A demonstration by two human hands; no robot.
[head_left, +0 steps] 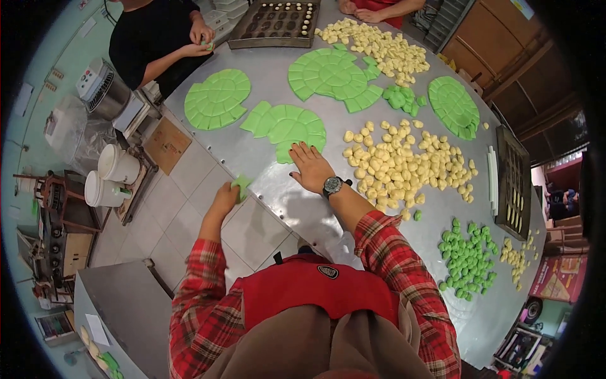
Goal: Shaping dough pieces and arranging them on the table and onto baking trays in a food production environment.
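My right hand point(311, 167) lies flat with its fingers spread, the fingertips on the near edge of a green dough sheet point(293, 125) scored into pieces. A small piece of green dough point(242, 184) is in my left hand point(224, 199), at the table's left edge; that hand is closed on it. Just right of my right wrist spreads a heap of yellow dough balls point(404, 158). Further off lie more scored green sheets, a round one point(218, 99) at left and a large one point(328, 72) in the middle.
The metal table point(265, 183) also carries green dough balls point(468, 259), a far yellow heap point(379, 47), a green oval sheet point(453, 106) and a dark mould tray point(513, 183). Two co-workers stand across it, one handling green dough point(207, 45). White buckets point(118, 164) stand left.
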